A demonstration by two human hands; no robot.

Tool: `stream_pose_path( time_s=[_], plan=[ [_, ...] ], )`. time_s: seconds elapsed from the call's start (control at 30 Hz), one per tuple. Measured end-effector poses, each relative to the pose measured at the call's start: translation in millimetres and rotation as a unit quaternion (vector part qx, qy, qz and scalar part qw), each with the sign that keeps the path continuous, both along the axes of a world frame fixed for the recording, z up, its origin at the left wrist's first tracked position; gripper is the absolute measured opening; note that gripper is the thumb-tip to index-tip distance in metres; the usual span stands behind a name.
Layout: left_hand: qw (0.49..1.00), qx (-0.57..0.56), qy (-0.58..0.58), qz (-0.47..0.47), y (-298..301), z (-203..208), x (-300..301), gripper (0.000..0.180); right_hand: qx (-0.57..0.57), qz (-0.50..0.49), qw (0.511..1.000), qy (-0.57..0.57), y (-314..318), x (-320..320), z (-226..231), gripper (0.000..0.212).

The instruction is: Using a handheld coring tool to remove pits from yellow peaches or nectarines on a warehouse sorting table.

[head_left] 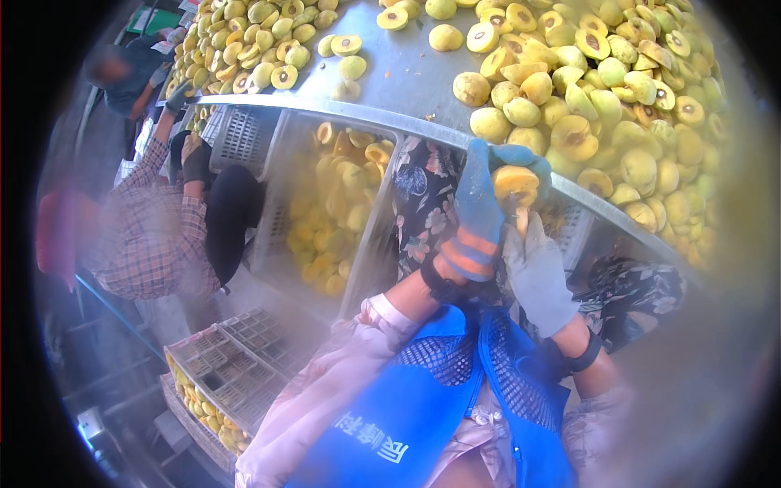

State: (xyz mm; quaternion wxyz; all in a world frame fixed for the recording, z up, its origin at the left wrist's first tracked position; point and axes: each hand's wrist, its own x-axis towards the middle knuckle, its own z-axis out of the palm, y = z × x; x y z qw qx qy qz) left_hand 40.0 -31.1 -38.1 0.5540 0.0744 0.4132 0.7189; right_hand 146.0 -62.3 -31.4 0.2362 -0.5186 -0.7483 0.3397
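My left hand (476, 199), in a blue glove with orange bands, is closed around a halved yellow peach (516, 185) just off the table's near edge. The cut, orange face of the fruit is turned partly toward me. Below it my right hand (537, 264), in a whitish glove, grips a small pale-handled tool (521, 220) that points up at the peach. The tool's tip is hidden against the fruit. Beyond both hands, many yellow peach halves (573, 137) lie heaped on the metal table (403, 69), some with the stone showing.
The table's raised rim (325, 106) curves in front of me. Left of my knees stands a crate (370, 236) of peach halves. Stacked crates (244, 342) are at lower left. A person in a checked shirt (150, 236) sits left; another person (130, 77) is farther back.
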Motion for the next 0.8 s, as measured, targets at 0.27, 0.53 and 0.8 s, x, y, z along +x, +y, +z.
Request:
stream_pose_path(
  time_s=[0.27,0.53,0.8],
  plan=[
    [0.999,-0.021,-0.031,-0.027,-3,10,-14,0.044,-0.074,-0.011,0.997,0.037,-3,-14,9,0.031],
    [0.989,0.098,0.067,-0.083,-14,0,-23,0.048,-0.285,0.024,0.953,0.101,-3,-5,38,0.034],
    [0.999,0.006,0.004,-0.051,-7,19,-9,0.05,-0.185,0.052,0.98,-0.057,0,-3,37,0.035]
  ],
)
